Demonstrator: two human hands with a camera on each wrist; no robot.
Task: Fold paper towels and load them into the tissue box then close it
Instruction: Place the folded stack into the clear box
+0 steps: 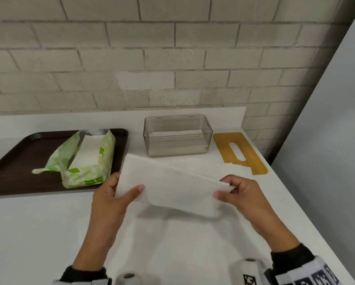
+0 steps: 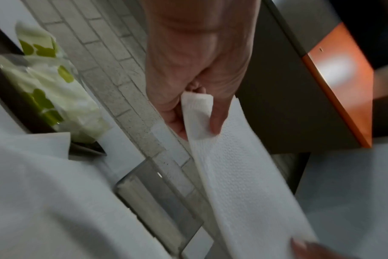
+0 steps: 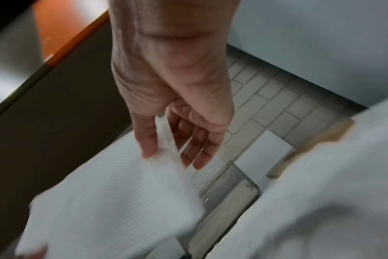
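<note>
Nearest the camera, the left hand [image 1: 111,199] and the right hand [image 1: 239,195] hold one paper towel [image 1: 168,188] between them, lifted off the counter [image 1: 49,233]; the left pinches its end, thumb on top and fingers curled beneath; the right pinches the other end, thumb above, fingers fairly straight below with layered edges between them. The towel looks already doubled over, so the step in hand seems to be folding, not yet loading; next I'd judge the edges need squaring and the towel carrying forward and laying flat in the clear box [image 1: 177,136], which stands open near the wall with towels already at its bottom. The wooden lid [image 1: 239,152] lies just right of the box, off; the towel packet [image 1: 86,157] sits on the tray [image 1: 12,159].
</note>
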